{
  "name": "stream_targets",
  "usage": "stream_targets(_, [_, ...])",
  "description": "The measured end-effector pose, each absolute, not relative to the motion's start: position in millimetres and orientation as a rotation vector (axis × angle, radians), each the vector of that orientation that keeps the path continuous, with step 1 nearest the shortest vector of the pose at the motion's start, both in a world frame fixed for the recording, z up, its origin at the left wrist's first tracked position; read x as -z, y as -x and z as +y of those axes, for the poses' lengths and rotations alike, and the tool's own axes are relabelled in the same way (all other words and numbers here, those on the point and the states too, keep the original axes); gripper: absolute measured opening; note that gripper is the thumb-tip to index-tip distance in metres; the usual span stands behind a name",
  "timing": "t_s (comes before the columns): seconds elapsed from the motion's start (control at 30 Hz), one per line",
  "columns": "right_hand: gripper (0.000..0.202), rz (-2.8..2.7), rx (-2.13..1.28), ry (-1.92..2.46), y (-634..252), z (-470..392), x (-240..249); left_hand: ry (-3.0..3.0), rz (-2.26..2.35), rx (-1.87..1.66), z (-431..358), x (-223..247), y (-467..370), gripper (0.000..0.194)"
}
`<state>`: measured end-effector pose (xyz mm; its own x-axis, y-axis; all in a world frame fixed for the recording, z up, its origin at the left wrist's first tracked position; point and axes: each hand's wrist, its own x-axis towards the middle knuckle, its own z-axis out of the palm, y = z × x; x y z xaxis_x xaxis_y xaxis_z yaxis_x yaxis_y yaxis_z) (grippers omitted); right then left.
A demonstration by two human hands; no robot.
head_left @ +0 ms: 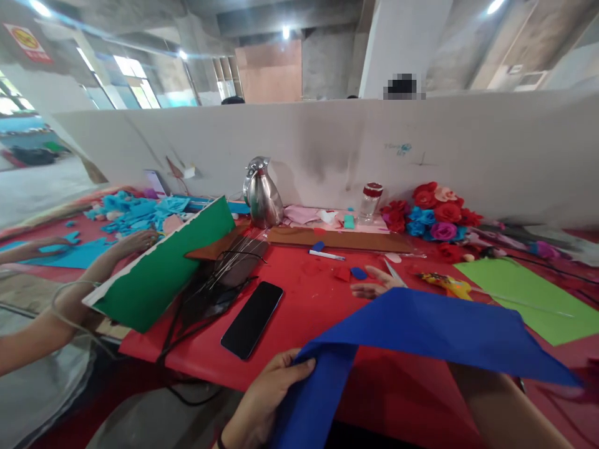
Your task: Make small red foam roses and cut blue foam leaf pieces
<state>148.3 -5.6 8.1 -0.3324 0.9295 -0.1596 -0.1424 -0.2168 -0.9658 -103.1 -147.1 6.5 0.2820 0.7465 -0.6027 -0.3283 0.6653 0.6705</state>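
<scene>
My left hand (276, 390) is closed on a long strip of blue crepe paper (421, 321), pinching it between thumb and fingers. From there the strip folds over and stretches to the right, while one end hangs down. Behind the paper, my right hand (377, 285) shows only its fingers, stretched toward the left. A pointed metal blade of scissors (394, 272) sticks up from this hand; the handles are hidden by the paper. Close to the fingers lie a small blue paper petal (359, 273) and a red paper piece (342, 273).
A black phone (253, 319), a pen (326, 255), a steel jug (264, 196) and a glass jar (370, 202) stand or lie on the red table. At right are a yellow glue gun (447, 285), green paper (533, 299) and paper flowers (440, 212). Another person's arms (51, 330) work at left behind a green board (163, 268).
</scene>
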Motion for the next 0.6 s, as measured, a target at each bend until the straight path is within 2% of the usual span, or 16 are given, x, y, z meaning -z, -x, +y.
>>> stream_targets(0.07, [0.022,-1.219,-1.579,0.928,-157,-17,-11,-0.481,1.041,-0.731,-150,-1,105,0.037])
stream_targets(0.13, [0.024,-1.192,-1.485,0.847,-162,-23,-18,-0.508,0.989,-0.724,-152,2,105,0.040])
stream_targets(0.3, [0.026,-0.797,-1.412,1.119,-136,9,-37,-0.600,0.948,-0.774,-155,-2,103,0.051])
stream_targets(0.47, [0.003,-0.867,-1.415,1.287,-90,67,-30,-0.708,1.091,-0.926,-164,1,104,0.050])
stream_targets(0.6, [0.012,-0.977,-1.370,1.333,-73,88,-6,-0.665,1.248,-0.990,-174,10,101,0.048])
